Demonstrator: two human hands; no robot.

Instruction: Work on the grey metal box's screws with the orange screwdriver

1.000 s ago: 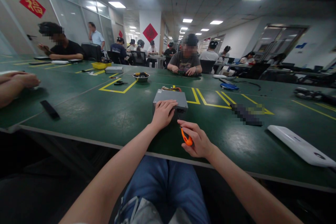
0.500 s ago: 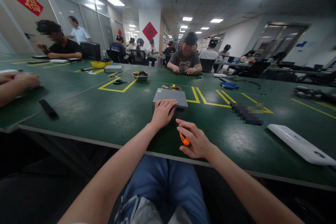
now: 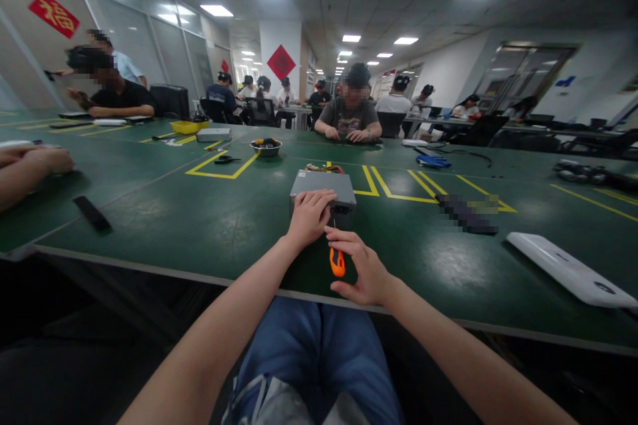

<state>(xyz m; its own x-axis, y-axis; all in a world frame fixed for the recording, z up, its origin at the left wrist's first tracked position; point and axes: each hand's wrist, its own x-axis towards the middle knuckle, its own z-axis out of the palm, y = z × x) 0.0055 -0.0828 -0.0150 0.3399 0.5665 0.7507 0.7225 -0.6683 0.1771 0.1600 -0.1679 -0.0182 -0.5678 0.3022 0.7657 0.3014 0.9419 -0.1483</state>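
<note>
A grey metal computer power supply (image 3: 319, 180) sits on the green table in front of me, its coloured cables at the far side and a socket on the near face. My left hand (image 3: 312, 216) grips its near top edge, fingers laid over the top. Close by, my right hand (image 3: 366, 265) is curled loosely around an orange and black screwdriver (image 3: 337, 262), its thumb somewhat away from the handle. The thin shaft points up at the near face of the power supply; whether the tip touches a screw is too small to tell.
A metal bowl (image 3: 266, 147) with tools and a yellow tray (image 3: 189, 126) stand farther back. To the right lie a dark blurred object (image 3: 466, 214) and a white device (image 3: 568, 269). A black strip (image 3: 92, 214) lies left. Co-workers sit around the table.
My right hand and the screwdriver have shifted slightly left, and the handle now stands more upright in view. My left hand stays on the power supply.
</note>
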